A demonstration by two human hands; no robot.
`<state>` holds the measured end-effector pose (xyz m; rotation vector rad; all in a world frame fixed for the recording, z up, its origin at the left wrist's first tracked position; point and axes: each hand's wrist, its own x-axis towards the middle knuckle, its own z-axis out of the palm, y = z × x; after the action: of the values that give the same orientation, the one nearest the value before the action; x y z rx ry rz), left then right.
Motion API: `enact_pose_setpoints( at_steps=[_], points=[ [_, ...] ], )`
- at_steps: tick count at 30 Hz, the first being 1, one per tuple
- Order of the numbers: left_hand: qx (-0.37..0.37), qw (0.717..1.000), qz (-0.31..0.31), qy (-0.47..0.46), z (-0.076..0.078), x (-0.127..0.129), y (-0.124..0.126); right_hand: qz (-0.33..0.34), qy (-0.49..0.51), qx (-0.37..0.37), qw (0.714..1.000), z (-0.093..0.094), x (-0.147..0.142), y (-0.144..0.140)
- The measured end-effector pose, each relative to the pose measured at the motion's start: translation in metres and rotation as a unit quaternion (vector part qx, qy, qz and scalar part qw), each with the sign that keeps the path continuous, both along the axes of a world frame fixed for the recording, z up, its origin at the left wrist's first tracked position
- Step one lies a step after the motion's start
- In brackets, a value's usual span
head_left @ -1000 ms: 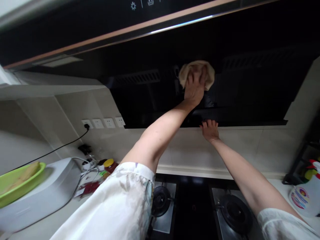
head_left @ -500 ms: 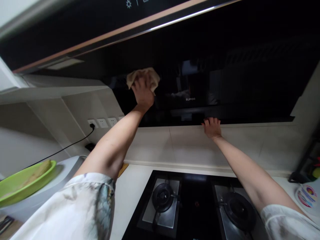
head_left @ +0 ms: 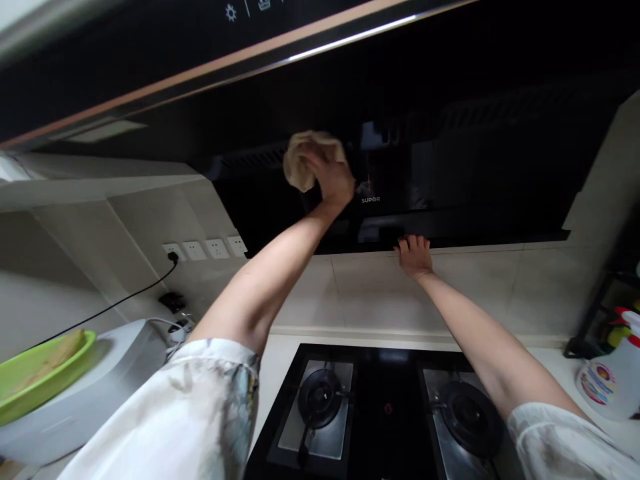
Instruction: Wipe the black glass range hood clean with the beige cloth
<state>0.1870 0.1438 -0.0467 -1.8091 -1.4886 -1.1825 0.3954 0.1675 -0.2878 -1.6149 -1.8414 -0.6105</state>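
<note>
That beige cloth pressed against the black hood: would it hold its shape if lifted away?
Probably not. The cloth bunches into soft folds under the left hand, so it looks floppy and light. It likely slides easily over the glossy hood panel.

Pale counter (head_left: 280, 353) below both hands. Set into it under the right hand (head_left: 414, 256): black gas hob (head_left: 385, 413), two burners. Far left of the left hand (head_left: 333, 179): white appliance (head_left: 85, 400). Far right: spray bottle (head_left: 607, 380).
</note>
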Motion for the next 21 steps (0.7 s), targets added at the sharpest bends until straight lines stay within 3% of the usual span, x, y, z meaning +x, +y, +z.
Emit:
enact_pose_setpoints(
  at_steps=[3, 5, 7, 9, 13, 17, 21],
  points=[
    [0.016, 0.992, -0.052, 0.113, -0.013, 0.057, -0.007, 0.001, -0.003, -0.002, 1.000, 0.000, 0.000, 0.001],
    [0.008, 0.964, -0.126, 0.236, -0.017, 0.087, -0.008, 0.000, -0.007, -0.008, 1.000, 0.001, 0.000, 0.000],
    [-0.001, 0.935, -0.174, 0.309, -0.015, 0.106, -0.005, -0.003, -0.011, -0.017, 1.000, 0.003, 0.000, -0.001],
    [-0.016, 0.928, -0.197, 0.316, -0.011, 0.110, 0.001, -0.003, -0.014, -0.025, 1.000, 0.004, 0.000, -0.002],
    [-0.028, 0.933, -0.197, 0.300, -0.005, 0.078, 0.014, 0.001, -0.012, -0.033, 0.999, 0.005, -0.001, -0.003],
    [-0.023, 0.950, -0.145, 0.277, -0.006, 0.012, 0.023, 0.005, -0.002, -0.018, 1.000, 0.002, 0.001, -0.001],
    [-0.033, 0.973, -0.084, 0.211, -0.019, -0.058, 0.026, 0.003, 0.001, -0.002, 1.000, 0.000, 0.001, 0.000]
  ],
)
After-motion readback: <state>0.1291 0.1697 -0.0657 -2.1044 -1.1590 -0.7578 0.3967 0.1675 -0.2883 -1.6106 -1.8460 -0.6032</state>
